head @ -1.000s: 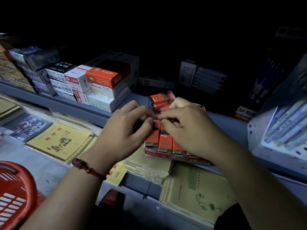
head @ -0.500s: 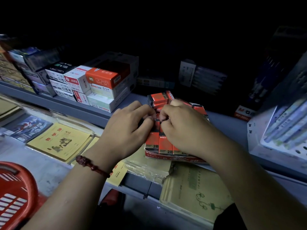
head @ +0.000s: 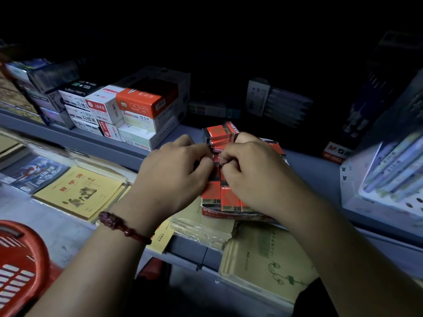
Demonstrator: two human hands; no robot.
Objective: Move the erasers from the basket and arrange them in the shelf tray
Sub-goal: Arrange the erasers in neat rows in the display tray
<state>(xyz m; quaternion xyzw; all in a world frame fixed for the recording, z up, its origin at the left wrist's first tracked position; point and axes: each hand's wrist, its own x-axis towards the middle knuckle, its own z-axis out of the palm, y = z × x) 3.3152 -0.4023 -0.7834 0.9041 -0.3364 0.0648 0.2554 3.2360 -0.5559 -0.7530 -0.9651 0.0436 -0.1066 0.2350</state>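
Note:
The shelf tray [head: 229, 213], a low red carton, sits on the grey shelf and holds several orange-red and black erasers [head: 214, 194] marked 2B, standing in rows. More erasers are piled at its back [head: 217, 133]. My left hand [head: 174, 179] and my right hand [head: 254, 177] are side by side over the tray, fingers curled down among the erasers, fingertips meeting at an eraser in the middle row. My hands hide most of the tray. The red basket [head: 20, 266] is at the lower left; its inside is out of view.
Stacked white and orange stationery boxes [head: 137, 108] stand on the shelf left of the tray. Yellow exercise books [head: 77, 191] and wrapped notebooks [head: 267, 259] lie on the lower ledge. A white rack of pens [head: 389, 175] stands at the right. The shelf's back is dark.
Both hands have curled tighter and sunk lower onto the erasers in the tray. My right hand has slid slightly toward me, uncovering more of the pile at the back.

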